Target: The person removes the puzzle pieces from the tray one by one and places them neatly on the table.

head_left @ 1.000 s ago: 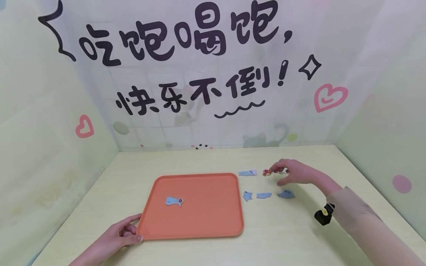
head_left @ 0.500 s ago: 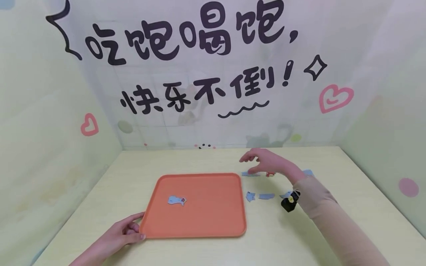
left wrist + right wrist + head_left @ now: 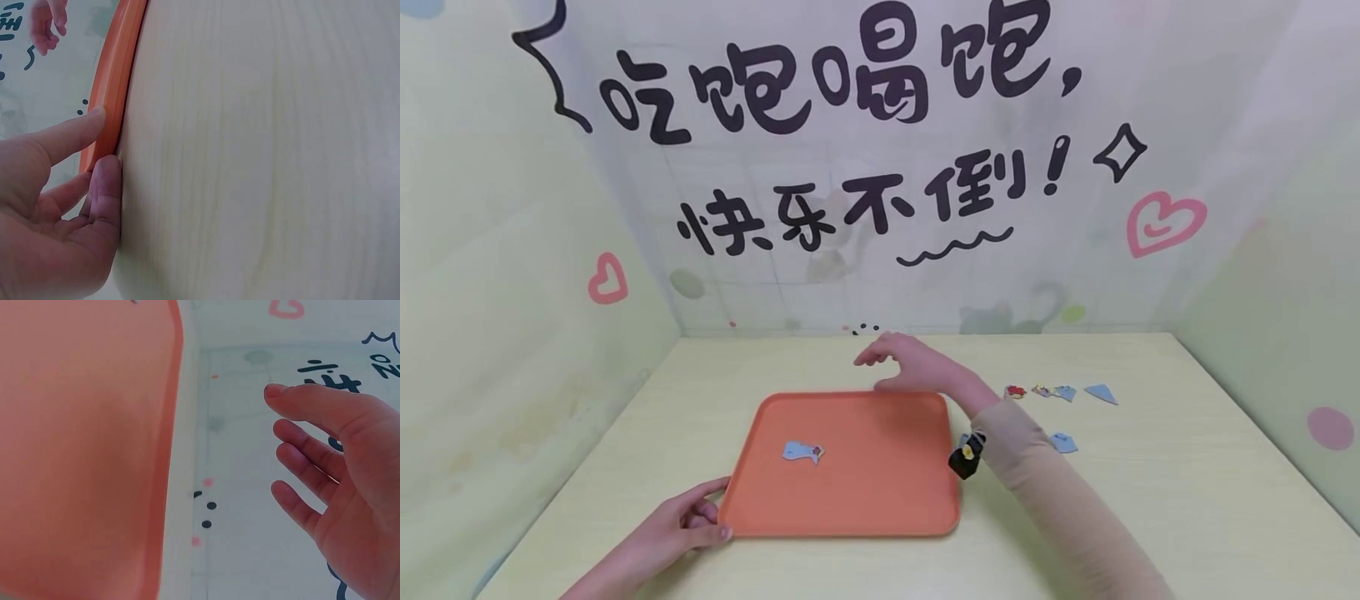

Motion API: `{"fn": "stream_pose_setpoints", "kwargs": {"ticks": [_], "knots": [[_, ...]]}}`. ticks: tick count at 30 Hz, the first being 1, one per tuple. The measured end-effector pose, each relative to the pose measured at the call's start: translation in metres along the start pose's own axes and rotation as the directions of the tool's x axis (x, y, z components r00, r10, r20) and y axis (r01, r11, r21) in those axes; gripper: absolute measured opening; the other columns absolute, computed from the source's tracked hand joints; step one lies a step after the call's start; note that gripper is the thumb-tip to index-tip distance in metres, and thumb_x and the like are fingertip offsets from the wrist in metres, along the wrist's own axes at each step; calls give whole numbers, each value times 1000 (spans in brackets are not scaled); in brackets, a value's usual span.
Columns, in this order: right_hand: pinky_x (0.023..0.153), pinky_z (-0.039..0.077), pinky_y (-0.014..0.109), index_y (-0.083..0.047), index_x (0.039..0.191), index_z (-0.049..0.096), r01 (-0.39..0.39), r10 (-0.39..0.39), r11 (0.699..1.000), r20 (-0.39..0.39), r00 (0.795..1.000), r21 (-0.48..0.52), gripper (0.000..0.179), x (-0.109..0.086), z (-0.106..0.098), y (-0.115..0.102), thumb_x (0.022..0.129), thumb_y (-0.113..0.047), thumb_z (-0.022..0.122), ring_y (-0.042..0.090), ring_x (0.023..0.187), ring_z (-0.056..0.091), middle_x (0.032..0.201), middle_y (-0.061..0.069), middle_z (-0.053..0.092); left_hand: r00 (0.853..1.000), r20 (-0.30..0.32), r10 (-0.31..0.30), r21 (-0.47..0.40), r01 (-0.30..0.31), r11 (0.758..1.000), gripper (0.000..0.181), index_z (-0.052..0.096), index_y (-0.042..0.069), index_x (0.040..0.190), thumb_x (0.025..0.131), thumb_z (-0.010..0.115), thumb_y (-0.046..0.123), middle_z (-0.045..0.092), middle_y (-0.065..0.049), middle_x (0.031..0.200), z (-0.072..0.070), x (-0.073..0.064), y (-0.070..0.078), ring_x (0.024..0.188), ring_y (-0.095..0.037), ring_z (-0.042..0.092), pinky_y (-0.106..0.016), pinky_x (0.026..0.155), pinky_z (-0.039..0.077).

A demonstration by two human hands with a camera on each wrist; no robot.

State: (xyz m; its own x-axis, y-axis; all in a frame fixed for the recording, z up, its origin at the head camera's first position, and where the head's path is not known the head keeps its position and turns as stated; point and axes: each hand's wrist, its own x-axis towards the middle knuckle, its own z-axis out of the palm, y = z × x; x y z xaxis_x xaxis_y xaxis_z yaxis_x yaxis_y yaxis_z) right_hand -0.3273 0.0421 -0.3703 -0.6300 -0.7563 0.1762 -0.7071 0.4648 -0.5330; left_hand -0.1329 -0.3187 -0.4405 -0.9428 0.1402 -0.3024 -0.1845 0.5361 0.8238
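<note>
An orange tray [image 3: 872, 510] lies on the table, with one flat, irregular light-blue piece [image 3: 800, 452] on its left half. My left hand [image 3: 673, 525] holds the tray at its near left corner. In the left wrist view, the thumb and fingers of that hand [image 3: 62, 206] sit against the tray rim [image 3: 112, 81]. Over the tray's far edge hovers my right hand [image 3: 917, 367]. In the right wrist view its fingers are loosely bent and apart, with nothing between them [image 3: 356, 487].
Right of the tray lie several small flat pieces: a red one [image 3: 1016, 392], a triangular blue one [image 3: 1101, 393] and another blue one [image 3: 1063, 442]. My right forearm hides others. Printed fabric walls [image 3: 820, 292] enclose the pale wooden table [image 3: 1180, 483].
My right hand has swept left from above the small pieces to above the tray's far edge. The left hand stays at the tray corner. The view has shifted slightly.
</note>
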Motion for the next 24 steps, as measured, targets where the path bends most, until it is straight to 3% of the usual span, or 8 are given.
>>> {"fn": "stream_pose_setpoints", "kwargs": {"ticks": [5,9,16,24], "knots": [[104,45,36,-13,129,64,93,-92,995,-20,996,23,40,17,24,-13,90,-14,71,21,117,59,125,1,65,1000,0,5,3,-5,1000,86,28,-6,151,86,76,22,53,-6,100,0,1,0,78,-8,48,-21,63,44],[106,44,41,-14,133,61,131,-132,988,13,991,82,42,26,45,-24,92,-15,69,25,121,57,130,6,62,1000,-6,10,12,-10,1000,85,28,-7,151,87,76,21,54,-6,100,0,2,0,78,-7,49,-21,64,44],[106,43,41,-14,142,53,85,-103,984,117,988,154,51,37,74,-41,93,-13,68,27,125,51,139,7,54,1000,-6,25,17,-25,1000,84,28,-8,151,87,75,19,54,-6,100,-1,1,0,77,-7,48,-21,65,44],[110,40,29,-25,149,44,38,-95,971,235,967,236,67,32,92,-37,89,-23,74,14,136,43,149,-9,46,999,1,41,9,-41,999,85,28,-7,151,86,76,19,54,-6,99,-1,2,-3,77,-6,49,-21,65,46]]}}
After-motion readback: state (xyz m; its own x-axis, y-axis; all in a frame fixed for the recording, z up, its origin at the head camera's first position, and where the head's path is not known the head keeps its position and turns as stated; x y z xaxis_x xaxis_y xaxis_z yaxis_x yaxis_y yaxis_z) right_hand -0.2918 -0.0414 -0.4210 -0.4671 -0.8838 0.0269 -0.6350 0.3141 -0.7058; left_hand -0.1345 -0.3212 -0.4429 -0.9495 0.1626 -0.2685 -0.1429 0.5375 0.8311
